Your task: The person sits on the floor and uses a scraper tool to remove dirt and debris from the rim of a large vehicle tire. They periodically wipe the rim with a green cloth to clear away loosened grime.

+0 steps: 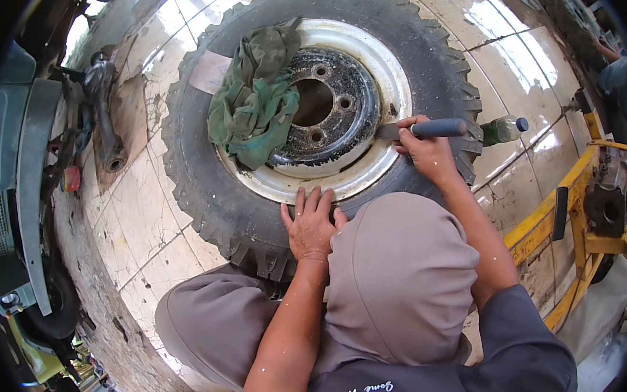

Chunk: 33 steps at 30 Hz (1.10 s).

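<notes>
Bent knees (401, 285) frame a worker's bare forearms (284, 338): the left hand (312, 229) presses palm down, fingers fanned, while the right hand (420, 148), reaching farther forward, curls in a firm grip.

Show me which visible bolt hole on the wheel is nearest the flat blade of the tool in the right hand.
The middle bolt hole, just right of the central opening; the upper hole and lower hole both lie farther from the blade.

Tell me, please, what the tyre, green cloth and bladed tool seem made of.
Tyre: matte black rubber, judging by its moulded tread. Green cloth: dull textile, loosely creased; fibre unclear. Bladed tool: probably metal blade, flat and greyish; smooth dark handle, perhaps plastic.
</notes>
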Each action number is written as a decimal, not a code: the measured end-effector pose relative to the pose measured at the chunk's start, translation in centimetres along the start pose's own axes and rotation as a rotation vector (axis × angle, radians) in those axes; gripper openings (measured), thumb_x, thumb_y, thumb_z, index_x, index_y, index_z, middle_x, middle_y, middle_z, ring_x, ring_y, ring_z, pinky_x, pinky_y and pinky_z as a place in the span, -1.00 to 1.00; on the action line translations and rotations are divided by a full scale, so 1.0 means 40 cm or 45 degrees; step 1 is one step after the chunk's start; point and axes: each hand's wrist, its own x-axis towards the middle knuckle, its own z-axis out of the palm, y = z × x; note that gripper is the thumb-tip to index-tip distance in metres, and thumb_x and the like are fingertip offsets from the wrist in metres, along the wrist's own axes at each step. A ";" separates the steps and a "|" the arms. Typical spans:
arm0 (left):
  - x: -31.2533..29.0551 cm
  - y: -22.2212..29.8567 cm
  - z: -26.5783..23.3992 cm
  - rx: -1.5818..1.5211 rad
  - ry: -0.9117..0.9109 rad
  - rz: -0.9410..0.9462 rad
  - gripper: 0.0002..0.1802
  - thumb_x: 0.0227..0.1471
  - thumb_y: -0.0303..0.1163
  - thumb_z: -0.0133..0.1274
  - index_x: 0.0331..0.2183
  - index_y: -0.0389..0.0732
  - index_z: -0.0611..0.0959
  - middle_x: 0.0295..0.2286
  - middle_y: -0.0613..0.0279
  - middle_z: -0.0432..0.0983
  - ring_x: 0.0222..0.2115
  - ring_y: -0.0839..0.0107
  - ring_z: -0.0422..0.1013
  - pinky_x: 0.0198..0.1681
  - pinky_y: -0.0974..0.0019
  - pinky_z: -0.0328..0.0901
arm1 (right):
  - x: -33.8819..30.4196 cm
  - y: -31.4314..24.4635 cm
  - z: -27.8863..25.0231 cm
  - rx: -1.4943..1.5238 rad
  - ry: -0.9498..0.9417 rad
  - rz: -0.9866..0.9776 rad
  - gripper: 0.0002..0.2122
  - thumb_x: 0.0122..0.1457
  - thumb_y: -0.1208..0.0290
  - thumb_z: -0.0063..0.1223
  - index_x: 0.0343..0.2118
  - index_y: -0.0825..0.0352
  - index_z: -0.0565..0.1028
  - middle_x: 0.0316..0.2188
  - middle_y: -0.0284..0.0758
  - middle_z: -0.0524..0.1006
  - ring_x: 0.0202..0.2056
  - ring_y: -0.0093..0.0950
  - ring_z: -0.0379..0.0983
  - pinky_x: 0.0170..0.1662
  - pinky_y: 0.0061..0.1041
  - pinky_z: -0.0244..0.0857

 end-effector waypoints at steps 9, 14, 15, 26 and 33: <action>0.011 0.004 0.003 0.007 0.003 0.019 -0.47 -0.02 -0.10 -0.01 0.03 0.06 0.63 0.13 0.30 0.44 0.27 0.20 0.17 0.34 -0.28 -0.15 | 0.013 0.025 -0.013 -0.054 0.037 -0.116 -0.81 0.21 0.42 0.10 -0.16 0.37 0.55 -0.48 -0.35 0.57 -0.44 -0.60 0.49 -0.32 -0.54 0.37; 0.009 0.000 0.003 0.018 -0.012 0.025 -0.48 0.00 -0.11 -0.01 0.03 0.07 0.62 0.13 0.31 0.43 0.26 0.19 0.17 0.34 -0.28 -0.15 | 0.051 0.015 -0.032 -0.088 -0.030 -0.086 -0.80 0.18 0.37 0.10 -0.18 0.34 0.56 -0.51 -0.37 0.56 -0.46 -0.60 0.48 -0.32 -0.51 0.37; 0.005 0.002 0.002 0.022 -0.018 0.026 -0.48 0.00 -0.11 -0.01 0.04 0.07 0.62 0.14 0.31 0.43 0.27 0.19 0.17 0.34 -0.28 -0.15 | 0.049 0.018 -0.033 -0.127 -0.027 -0.125 -0.79 0.17 0.37 0.10 -0.19 0.34 0.56 -0.51 -0.37 0.55 -0.46 -0.60 0.48 -0.32 -0.51 0.37; 0.002 -0.011 0.000 0.029 -0.064 0.031 -0.47 0.01 -0.09 -0.02 0.05 0.08 0.60 0.14 0.33 0.42 0.27 0.20 0.16 0.35 -0.26 -0.18 | 0.085 -0.027 -0.040 -0.075 -0.075 -0.081 -0.81 0.12 0.42 0.11 -0.23 0.36 0.57 -0.50 -0.38 0.56 -0.47 -0.59 0.52 -0.36 -0.54 0.40; -0.003 -0.012 0.009 0.045 -0.040 0.054 -0.47 0.02 -0.09 -0.02 0.06 0.07 0.60 0.15 0.33 0.41 0.27 0.20 0.15 0.35 -0.27 -0.16 | 0.104 -0.024 -0.096 0.074 -0.063 0.097 -0.73 0.20 0.48 0.09 -0.03 0.35 0.47 -0.25 -0.30 0.54 -0.30 -0.52 0.57 -0.22 -0.52 0.56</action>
